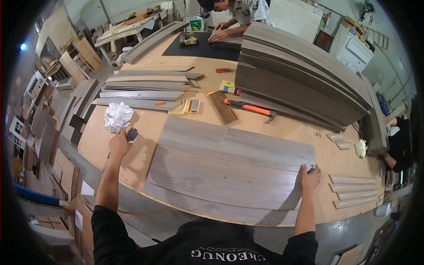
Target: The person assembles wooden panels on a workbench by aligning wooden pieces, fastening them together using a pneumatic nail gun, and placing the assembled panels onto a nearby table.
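Grey wood-grain boards (pixel 225 170) lie edge to edge in front of me as a wide panel. To its left, my left hand (pixel 119 144) closes around a small roundish object (pixel 131 134) with a dark end, whose kind is unclear. A crumpled white cloth or paper (pixel 118 116) lies just beyond those fingers. My right hand (pixel 311 177) is at the panel's right edge, fingers bent around a small dark thing (pixel 311 169) mostly hidden by them. Beyond the panel lie a claw hammer (pixel 249 107) with an orange-and-black handle and a brown wood piece (pixel 223 108).
Tall stacked grey boards (pixel 291 75) stand at the back right, loose strips (pixel 145 88) at the back left. Several pale curved strips (pixel 353 191) lie at the right. Across the table, a person (pixel 240 17) works on a black mat (pixel 201 48); another person's arm (pixel 391 145) shows at right.
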Motion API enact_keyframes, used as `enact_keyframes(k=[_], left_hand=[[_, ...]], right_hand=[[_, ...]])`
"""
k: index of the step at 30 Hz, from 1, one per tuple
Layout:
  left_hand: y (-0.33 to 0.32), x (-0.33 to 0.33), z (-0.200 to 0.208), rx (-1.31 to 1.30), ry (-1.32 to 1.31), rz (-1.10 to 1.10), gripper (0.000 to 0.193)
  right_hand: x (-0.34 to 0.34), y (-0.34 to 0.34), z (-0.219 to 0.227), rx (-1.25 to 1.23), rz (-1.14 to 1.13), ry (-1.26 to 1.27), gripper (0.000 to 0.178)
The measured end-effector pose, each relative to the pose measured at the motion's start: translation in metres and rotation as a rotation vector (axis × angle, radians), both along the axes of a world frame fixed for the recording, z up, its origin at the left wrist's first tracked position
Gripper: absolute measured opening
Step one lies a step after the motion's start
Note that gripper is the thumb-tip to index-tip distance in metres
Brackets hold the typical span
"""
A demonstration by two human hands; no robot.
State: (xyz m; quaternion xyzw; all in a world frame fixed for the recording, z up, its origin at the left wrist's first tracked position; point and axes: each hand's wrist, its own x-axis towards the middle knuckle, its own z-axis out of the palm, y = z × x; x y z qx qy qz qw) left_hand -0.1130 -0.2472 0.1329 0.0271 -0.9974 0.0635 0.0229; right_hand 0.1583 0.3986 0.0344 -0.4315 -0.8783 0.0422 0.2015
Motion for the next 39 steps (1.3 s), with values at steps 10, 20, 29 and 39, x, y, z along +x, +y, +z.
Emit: enact_keyframes(k=[10,20,29,39], left_hand=[[0.065,0.035,-0.049,0.416,-0.225,-0.073,0.050],[0.069,0.060,-0.086,1.160,0.121,0.123,0.048],[0.050,0.091,-0.033,1.776,0.424,0.042,0.037],[0.041,0.076,-0.030,1.876,0.523,0.270,0.027]], right_hand=[[0.005,0.013,-0.008,-0.150,-0.205,-0.170,0.066],[-0.004,0.022,0.001,-0.480,-0.210,0.494,0.057],[0.027,-0.021,0.078,-0.615,0.089,1.253,0.030],[0.029,-0.003,0.107,-0.709,0.083,1.333,0.016]])
